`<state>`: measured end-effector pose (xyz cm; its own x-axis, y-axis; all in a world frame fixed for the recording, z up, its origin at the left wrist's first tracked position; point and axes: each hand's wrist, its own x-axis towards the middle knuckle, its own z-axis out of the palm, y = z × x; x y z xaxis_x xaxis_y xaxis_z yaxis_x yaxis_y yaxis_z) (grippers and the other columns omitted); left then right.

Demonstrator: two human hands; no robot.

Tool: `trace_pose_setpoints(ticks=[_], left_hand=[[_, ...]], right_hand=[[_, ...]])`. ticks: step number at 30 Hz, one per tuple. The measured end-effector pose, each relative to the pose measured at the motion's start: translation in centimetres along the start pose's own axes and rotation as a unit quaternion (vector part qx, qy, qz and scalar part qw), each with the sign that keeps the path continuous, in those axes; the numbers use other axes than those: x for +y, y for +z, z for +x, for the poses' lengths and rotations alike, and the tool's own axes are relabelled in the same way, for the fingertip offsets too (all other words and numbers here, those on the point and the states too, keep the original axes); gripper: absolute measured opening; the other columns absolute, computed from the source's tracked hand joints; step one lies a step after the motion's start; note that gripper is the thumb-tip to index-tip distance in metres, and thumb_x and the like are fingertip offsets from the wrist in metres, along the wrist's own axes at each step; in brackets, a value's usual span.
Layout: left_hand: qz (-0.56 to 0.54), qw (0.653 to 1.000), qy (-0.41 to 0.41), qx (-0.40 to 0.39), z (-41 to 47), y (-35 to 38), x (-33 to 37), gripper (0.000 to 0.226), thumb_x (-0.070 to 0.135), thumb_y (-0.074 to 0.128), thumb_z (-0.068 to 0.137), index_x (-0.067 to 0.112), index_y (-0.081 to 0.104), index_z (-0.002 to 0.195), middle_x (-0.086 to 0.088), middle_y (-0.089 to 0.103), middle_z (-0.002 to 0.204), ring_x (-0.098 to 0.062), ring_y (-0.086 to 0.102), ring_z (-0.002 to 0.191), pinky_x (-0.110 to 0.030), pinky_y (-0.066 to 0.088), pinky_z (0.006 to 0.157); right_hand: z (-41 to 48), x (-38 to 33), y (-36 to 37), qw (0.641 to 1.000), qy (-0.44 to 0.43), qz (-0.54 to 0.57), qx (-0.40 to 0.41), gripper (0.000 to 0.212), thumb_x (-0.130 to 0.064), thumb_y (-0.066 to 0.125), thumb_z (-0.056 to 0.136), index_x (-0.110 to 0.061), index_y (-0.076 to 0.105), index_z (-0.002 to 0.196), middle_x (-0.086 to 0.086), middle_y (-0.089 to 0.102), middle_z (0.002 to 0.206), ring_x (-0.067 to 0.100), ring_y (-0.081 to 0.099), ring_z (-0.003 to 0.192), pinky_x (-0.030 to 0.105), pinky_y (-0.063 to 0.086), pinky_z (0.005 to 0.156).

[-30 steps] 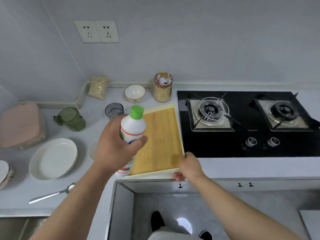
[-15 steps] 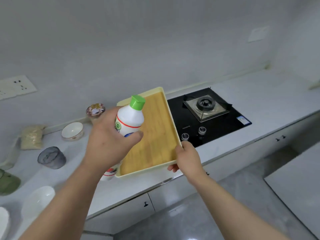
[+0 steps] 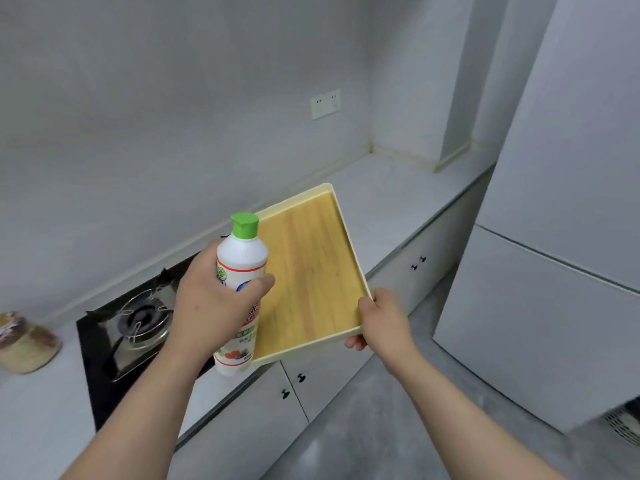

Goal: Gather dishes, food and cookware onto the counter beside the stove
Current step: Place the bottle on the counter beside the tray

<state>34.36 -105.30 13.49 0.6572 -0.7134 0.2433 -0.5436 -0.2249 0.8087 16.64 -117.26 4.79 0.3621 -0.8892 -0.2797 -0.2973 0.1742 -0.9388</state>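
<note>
A kitchen is being viewed from a head-worn camera. A white bottle (image 3: 242, 252) with a green cap is being held upright by the left grip (image 3: 214, 303), with fingers and thumb wrapped round its body. A wood-faced tray (image 3: 311, 268) with a pale rim is being pinched at its near right corner by the right grip (image 3: 384, 320), thumb on top and fingers underneath. Both are being held in the air over the right half of the stove (image 3: 142, 317), with the bottle just beside the tray's left edge. Nothing is being carried on the tray. Bare worktop (image 3: 391, 202) is stretching from the stove to a corner near a tall fridge (image 3: 554, 258). A jar (image 3: 24, 341) is standing at the far left.

The tray is being supported by one corner only. It could be levered out of that pinch, or tipped while being lowered, and its far end could be knocked against the burner grate. The bottle could also be bumped by the tray's rim, since the two are being kept so close.

Compared with half a second ago, the view is being swung further right. The bowl, cups and plates are no longer being shown, the jar is being pushed to the left edge, and the fridge is coming into sight. Both holds are being kept unchanged. Tray and bottle are being carried rightwards, from the stove's left side towards the bare worktop.
</note>
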Motion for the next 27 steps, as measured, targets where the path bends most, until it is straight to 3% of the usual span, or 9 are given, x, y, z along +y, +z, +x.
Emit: trace_pose_setpoints(ticks=[4, 7, 11, 14, 18, 23, 27], left_hand=[[-0.003, 1.000, 0.001, -0.014, 2.7, 4.4, 2.2, 0.035, 0.031, 0.084, 0.073, 0.043, 0.057, 0.093, 0.010, 0.068, 0.090, -0.003, 0.065, 0.080, -0.026, 0.049, 0.068], [-0.010, 1.000, -0.003, -0.023, 6.1, 7.7, 3.3, 0.034, 0.033, 0.084, 0.073, 0.041, 0.057, 0.094, 0.014, 0.069, 0.084, -0.002, 0.066, 0.078, -0.027, 0.048, 0.066], [-0.036, 0.999, 0.003, -0.024, 11.8, 12.3, 4.2, 0.035, 0.030, 0.082, 0.076, 0.045, 0.054, 0.091, 0.016, 0.068, 0.083, -0.001, 0.065, 0.077, -0.028, 0.050, 0.067], [-0.061, 0.998, 0.006, -0.019, 16.7, 16.0, 4.1, 0.036, 0.029, 0.082, 0.077, 0.044, 0.053, 0.092, 0.014, 0.067, 0.088, -0.005, 0.065, 0.082, -0.030, 0.051, 0.070], [-0.079, 0.996, -0.008, -0.029, 24.3, 20.9, 4.3, 0.034, 0.030, 0.083, 0.075, 0.039, 0.057, 0.095, 0.012, 0.069, 0.086, -0.010, 0.068, 0.082, -0.039, 0.056, 0.077], [-0.098, 0.995, 0.003, -0.032, 31.8, 25.8, 5.2, 0.037, 0.026, 0.084, 0.075, 0.031, 0.060, 0.102, 0.010, 0.070, 0.089, 0.000, 0.067, 0.074, -0.027, 0.054, 0.069], [-0.095, 0.995, 0.000, -0.025, 35.9, 28.7, 5.2, 0.036, 0.024, 0.085, 0.076, 0.038, 0.059, 0.096, 0.011, 0.069, 0.091, 0.003, 0.067, 0.077, -0.018, 0.051, 0.067]], right_hand=[[4.0, 0.8, -4.2, 0.999, 0.033, 0.009, 0.028, 0.017, -0.014, 0.033, 0.097, -0.005, 0.046, 0.091, 0.029, 0.067, 0.089, 0.027, 0.068, 0.048, 0.029, 0.046, 0.045], [8.0, 1.1, -6.7, 0.998, 0.047, 0.000, 0.049, 0.023, -0.014, 0.032, 0.095, 0.001, 0.049, 0.098, 0.030, 0.069, 0.085, 0.028, 0.068, 0.049, 0.030, 0.048, 0.049], [14.0, 0.6, -9.4, 0.997, 0.053, -0.016, 0.057, 0.019, -0.012, 0.032, 0.096, -0.002, 0.048, 0.092, 0.025, 0.067, 0.074, 0.031, 0.070, 0.053, 0.033, 0.050, 0.048], [19.3, 0.0, -11.1, 0.996, 0.064, -0.032, 0.054, 0.021, -0.012, 0.033, 0.097, -0.001, 0.050, 0.098, 0.027, 0.068, 0.080, 0.030, 0.070, 0.053, 0.038, 0.055, 0.053], [26.5, -1.2, -13.4, 0.993, 0.096, -0.051, 0.034, 0.021, -0.015, 0.033, 0.099, -0.005, 0.052, 0.099, 0.016, 0.067, 0.078, 0.027, 0.070, 0.054, 0.041, 0.059, 0.060], [34.4, -1.9, -14.9, 0.990, 0.110, -0.088, 0.007, 0.024, -0.017, 0.035, 0.102, -0.004, 0.053, 0.106, 0.017, 0.069, 0.078, 0.028, 0.072, 0.060, 0.043, 0.060, 0.066], [40.2, -2.1, -15.4, 0.986, 0.126, -0.106, -0.023, 0.024, -0.019, 0.034, 0.102, -0.006, 0.054, 0.104, 0.017, 0.073, 0.077, 0.029, 0.074, 0.065, 0.040, 0.062, 0.065]])
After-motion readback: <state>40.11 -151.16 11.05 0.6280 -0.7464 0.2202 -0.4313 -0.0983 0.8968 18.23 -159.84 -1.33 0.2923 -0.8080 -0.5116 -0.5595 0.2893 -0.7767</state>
